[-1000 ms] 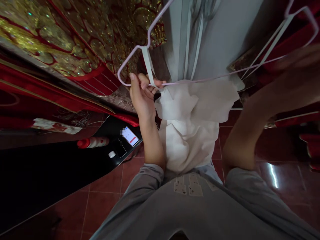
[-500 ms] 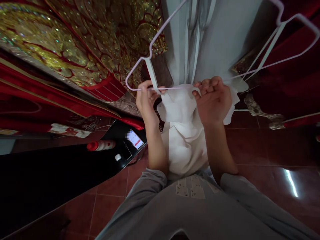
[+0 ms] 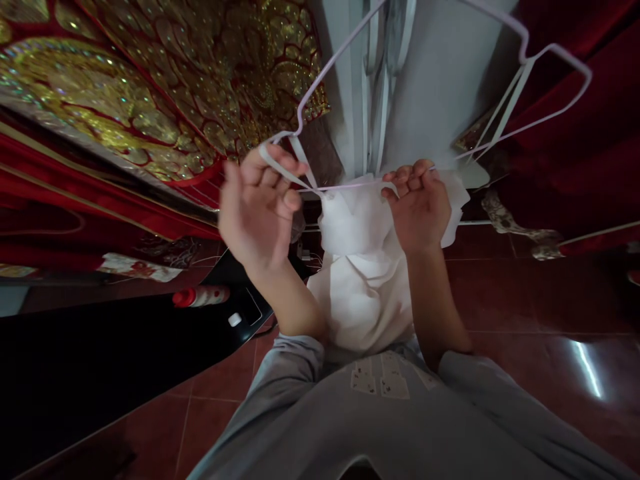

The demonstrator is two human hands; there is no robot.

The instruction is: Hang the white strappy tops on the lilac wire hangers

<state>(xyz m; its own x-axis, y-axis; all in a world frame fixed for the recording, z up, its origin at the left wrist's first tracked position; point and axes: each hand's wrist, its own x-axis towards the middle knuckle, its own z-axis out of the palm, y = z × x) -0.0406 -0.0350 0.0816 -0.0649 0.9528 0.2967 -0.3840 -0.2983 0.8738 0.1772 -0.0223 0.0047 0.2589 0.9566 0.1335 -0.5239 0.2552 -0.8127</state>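
A pale pink clothes hanger (image 3: 345, 45) spans the view in front of me, with a white garment (image 3: 365, 287) hanging below its lower bar. My left hand (image 3: 263, 207) is at the hanger's left end, palm towards me, its curled fingers pulling a white strap (image 3: 283, 172) into a loop. At the middle of the lower bar, my right hand (image 3: 421, 207) has its fingers bent around the bar and the garment's top edge. White straps (image 3: 510, 100) also loop over the hanger's right end.
Red and gold sequinned costumes (image 3: 165, 100) hang on the left, and dark red cloth (image 3: 590, 147) on the right. A black table (image 3: 125, 347) at left carries a red-capped bottle (image 3: 203, 296), a white earphone case (image 3: 235, 320) and a dark phone (image 3: 250, 305). Red tiles (image 3: 510, 373) cover the floor.
My left hand has moved left and turned its palm towards me, drawing the strap out into a loop. The hanger's right end has shifted left. The lit phone is now hidden behind my left arm.
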